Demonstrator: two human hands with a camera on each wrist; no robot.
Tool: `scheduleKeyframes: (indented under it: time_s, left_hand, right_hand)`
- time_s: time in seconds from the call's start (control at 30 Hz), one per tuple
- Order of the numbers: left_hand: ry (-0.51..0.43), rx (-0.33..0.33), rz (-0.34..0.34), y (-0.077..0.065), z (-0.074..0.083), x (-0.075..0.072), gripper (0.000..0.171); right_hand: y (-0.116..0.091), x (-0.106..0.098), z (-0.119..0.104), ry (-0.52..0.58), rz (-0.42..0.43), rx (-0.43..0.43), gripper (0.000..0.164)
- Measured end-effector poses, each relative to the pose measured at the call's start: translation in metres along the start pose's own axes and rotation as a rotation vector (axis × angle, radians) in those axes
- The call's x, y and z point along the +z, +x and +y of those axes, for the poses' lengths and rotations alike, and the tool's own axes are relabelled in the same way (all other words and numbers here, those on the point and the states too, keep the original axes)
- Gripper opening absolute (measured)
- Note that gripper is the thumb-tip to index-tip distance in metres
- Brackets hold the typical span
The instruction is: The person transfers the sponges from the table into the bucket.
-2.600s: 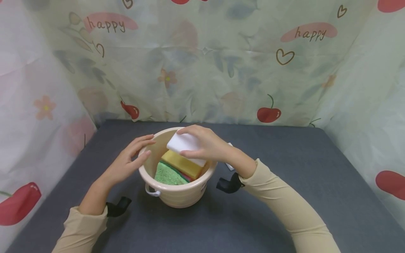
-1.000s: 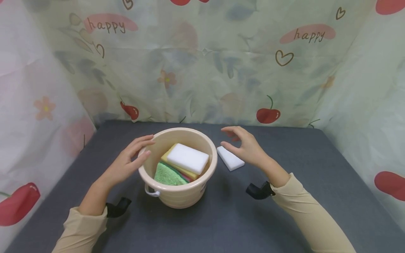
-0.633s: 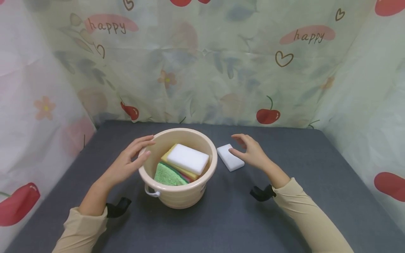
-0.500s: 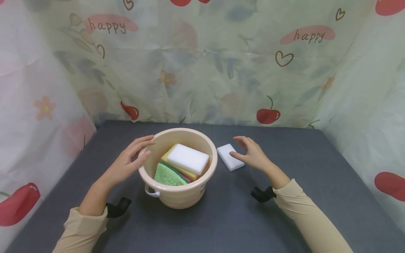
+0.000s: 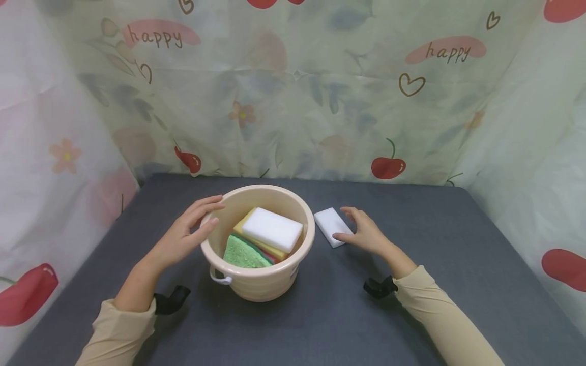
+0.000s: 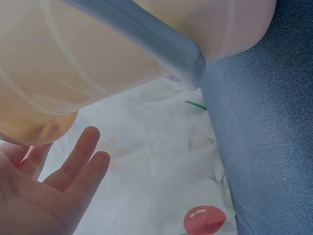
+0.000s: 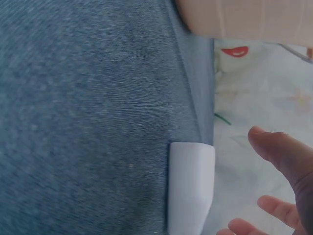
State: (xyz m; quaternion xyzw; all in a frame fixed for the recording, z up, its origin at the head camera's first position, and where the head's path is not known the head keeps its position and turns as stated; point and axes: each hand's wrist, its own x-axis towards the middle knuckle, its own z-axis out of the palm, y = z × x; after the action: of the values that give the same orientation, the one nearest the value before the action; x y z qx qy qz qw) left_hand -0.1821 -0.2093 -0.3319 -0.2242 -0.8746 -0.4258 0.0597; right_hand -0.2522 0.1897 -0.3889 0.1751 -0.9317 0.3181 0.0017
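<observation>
A cream bucket (image 5: 263, 287) stands on the dark cloth. Inside it a white sponge (image 5: 273, 229) lies on a yellow sponge (image 5: 239, 229), beside a green one (image 5: 244, 252); a strip of red shows underneath. My left hand (image 5: 180, 239) rests at the bucket's left rim with its fingers extended. Another white sponge (image 5: 328, 223) lies flat on the cloth, right of the bucket. Over its right end hovers my right hand (image 5: 366, 235), thumb and fingers spread apart. In the right wrist view a gap shows between that hand and the white sponge (image 7: 190, 186).
The bucket's pale handle (image 5: 221, 277) hangs at its lower left side. Black camera mounts (image 5: 171, 300) are strapped at both wrists. A dark grey cloth (image 5: 293, 330) covers the table, and a printed curtain (image 5: 297, 117) closes off the back and sides.
My right hand has let go of the white sponge now lying in the bucket. It has moved right and lowered toward the other white sponge. My left hand has stayed at the rim.
</observation>
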Motion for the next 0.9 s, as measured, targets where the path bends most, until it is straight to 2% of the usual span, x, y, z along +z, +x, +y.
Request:
scheduleKeyframes:
  time_s: [0.23, 0.9]
  left_hand:
    - [-0.01, -0.007, -0.002, 0.0, 0.0, 0.0, 0.036]
    - [-0.015, 0.009, 0.006, 0.001, -0.001, 0.0, 0.035]
  right_hand:
    - [0.0, 0.008, 0.006, 0.0, -0.035, 0.036, 0.076]
    - [0.001, 0.02, 0.014, -0.048, -0.044, 0.075, 0.075]
